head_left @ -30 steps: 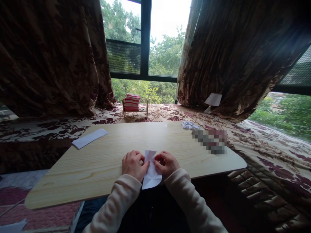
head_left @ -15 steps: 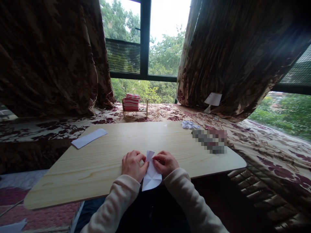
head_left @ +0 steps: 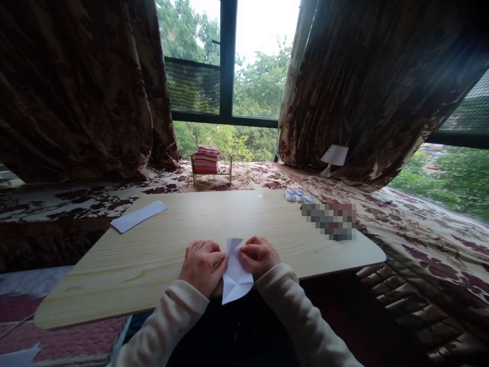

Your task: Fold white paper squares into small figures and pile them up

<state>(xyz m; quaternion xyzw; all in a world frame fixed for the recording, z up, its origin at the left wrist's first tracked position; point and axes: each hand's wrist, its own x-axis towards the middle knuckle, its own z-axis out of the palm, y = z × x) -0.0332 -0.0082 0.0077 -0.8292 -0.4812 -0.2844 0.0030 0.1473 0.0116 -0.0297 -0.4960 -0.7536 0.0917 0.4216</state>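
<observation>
A creased sheet of white paper [head_left: 236, 278] stands between my hands at the near edge of the wooden table [head_left: 168, 250], its lower end reaching past the edge. My left hand [head_left: 203, 266] pinches the paper's left side between thumb and fingers. On the other side, my right hand [head_left: 260, 256] pinches the right edge near the top. Fold lines cross on the lower part, and the upper part is narrower.
A stack of white paper strips [head_left: 139, 216] lies at the table's left. Small folded paper pieces [head_left: 298, 195] sit at the back right, by a pixelated patch. Beyond are a small rack [head_left: 212, 178] with pink-striped cloths [head_left: 206, 159] and a white lamp [head_left: 334, 155].
My left hand has shifted a little to the left and down, showing more of the paper's left side. The right hand stays nearly in place, still pinching the paper.
</observation>
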